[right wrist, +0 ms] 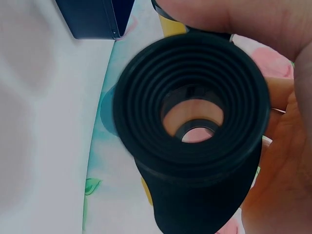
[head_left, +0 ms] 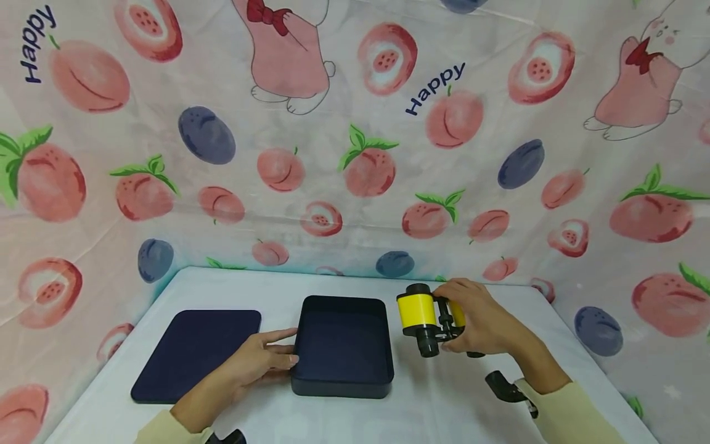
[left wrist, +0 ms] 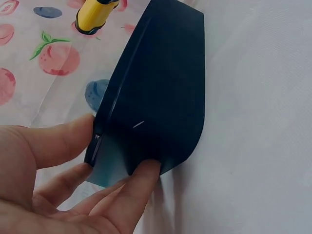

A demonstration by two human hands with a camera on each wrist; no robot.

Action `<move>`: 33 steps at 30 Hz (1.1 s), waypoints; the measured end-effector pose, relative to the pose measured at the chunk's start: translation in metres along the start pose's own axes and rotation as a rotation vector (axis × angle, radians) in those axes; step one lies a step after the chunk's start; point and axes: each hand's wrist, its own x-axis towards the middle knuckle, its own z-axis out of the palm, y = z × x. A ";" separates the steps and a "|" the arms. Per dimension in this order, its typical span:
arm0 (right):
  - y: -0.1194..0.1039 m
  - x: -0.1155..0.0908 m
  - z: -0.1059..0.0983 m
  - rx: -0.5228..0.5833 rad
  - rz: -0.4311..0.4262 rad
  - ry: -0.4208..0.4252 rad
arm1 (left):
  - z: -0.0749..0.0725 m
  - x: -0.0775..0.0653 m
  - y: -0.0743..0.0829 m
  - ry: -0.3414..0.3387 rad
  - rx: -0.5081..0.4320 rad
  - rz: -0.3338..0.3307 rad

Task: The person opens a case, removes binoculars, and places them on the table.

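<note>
Yellow-and-black binoculars [head_left: 418,311] are held by my right hand [head_left: 484,317] over the right side of the table, thumb and fingers around one barrel. A dark ring-shaped eyecup of the binoculars [right wrist: 134,105] fills the middle of the right wrist view. To their left stands a dark navy box [head_left: 341,388], its top uncovered and nothing visible inside. My left hand [head_left: 249,364] touches the box's left side, fingers fairly straight. In the left wrist view, the left hand's fingertips [left wrist: 150,168] rest against the box wall [left wrist: 163,83].
A flat dark navy panel with rounded corners [head_left: 194,351], like a lid, lies left of the box, partly behind my left forearm. The white table [head_left: 432,413] meets a fruit-and-rabbit patterned cloth [head_left: 333,123] at its back and sides. Black wrist devices show at both sleeves.
</note>
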 end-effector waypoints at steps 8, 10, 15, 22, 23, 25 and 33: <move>0.002 -0.004 -0.002 0.007 -0.002 0.009 | 0.003 0.002 0.002 0.033 -0.019 0.004; 0.002 -0.005 -0.002 0.009 0.005 0.010 | 0.003 0.001 0.001 0.027 -0.022 0.009; 0.002 -0.007 -0.002 0.015 0.015 0.009 | 0.002 0.000 -0.001 0.024 -0.025 0.015; 0.003 -0.008 0.001 0.024 0.016 0.017 | 0.002 0.000 -0.003 0.005 -0.034 0.021; 0.003 -0.009 0.001 0.027 0.019 0.015 | 0.001 0.000 -0.003 0.002 -0.036 0.020; 0.002 -0.010 0.003 0.029 0.023 0.012 | 0.001 0.000 -0.003 -0.001 -0.035 0.021; -0.001 -0.016 0.005 0.020 0.031 0.013 | 0.000 -0.003 -0.003 -0.006 -0.024 0.023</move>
